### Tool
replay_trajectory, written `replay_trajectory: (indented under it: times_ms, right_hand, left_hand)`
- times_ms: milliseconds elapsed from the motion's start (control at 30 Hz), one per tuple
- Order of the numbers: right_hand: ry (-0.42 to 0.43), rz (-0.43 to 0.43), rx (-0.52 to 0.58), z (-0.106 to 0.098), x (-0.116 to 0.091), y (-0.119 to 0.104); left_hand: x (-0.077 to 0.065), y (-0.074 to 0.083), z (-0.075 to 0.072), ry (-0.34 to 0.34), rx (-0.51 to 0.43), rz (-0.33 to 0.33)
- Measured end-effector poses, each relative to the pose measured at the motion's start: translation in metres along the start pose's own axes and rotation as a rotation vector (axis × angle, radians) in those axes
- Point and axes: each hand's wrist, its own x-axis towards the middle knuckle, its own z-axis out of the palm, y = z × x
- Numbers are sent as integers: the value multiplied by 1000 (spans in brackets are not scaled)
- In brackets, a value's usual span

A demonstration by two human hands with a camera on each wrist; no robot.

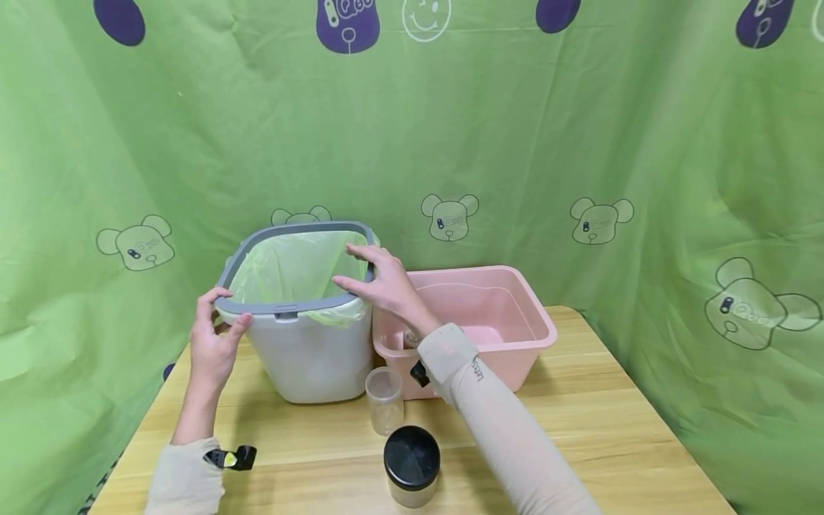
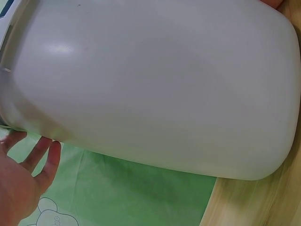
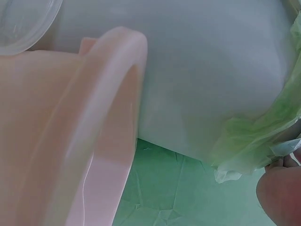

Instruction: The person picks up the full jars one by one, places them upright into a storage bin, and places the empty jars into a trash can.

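A white trash bin point(image 1: 309, 357) with a grey rim ring point(image 1: 257, 309) stands at the back left of the table. Inside it hangs a thin green bin liner point(image 1: 290, 265), whose edge spills out under the ring at the front and right. My left hand point(image 1: 215, 343) grips the bin's front left corner, thumb on the front and fingers at the side, just below the rim in the left wrist view. Over the right rim reaches my right hand point(image 1: 389, 286), thumb and index finger spread apart above the opening. In the right wrist view its lower fingers are partly hidden by the liner's overhang.
Close against the bin's right side stands a pink plastic tub point(image 1: 528, 343), with a small item partly hidden inside under my right forearm. In front are a clear plastic cup point(image 1: 385, 404) and a jar with a black lid point(image 1: 412, 458). Green patterned cloth point(image 1: 515, 143) hangs behind the wooden table point(image 1: 592, 429).
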Motion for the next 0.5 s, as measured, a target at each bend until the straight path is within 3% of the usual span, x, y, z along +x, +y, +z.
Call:
replay_trajectory:
  times_ms: [267, 500]
  right_hand:
    - [36, -89, -26, -6, -5, -4]
    - [28, -189, 60, -26, -44, -7]
  left_hand:
    - [1, 1, 0, -18, -2, -22]
    - [1, 6, -4, -33, 3, -43]
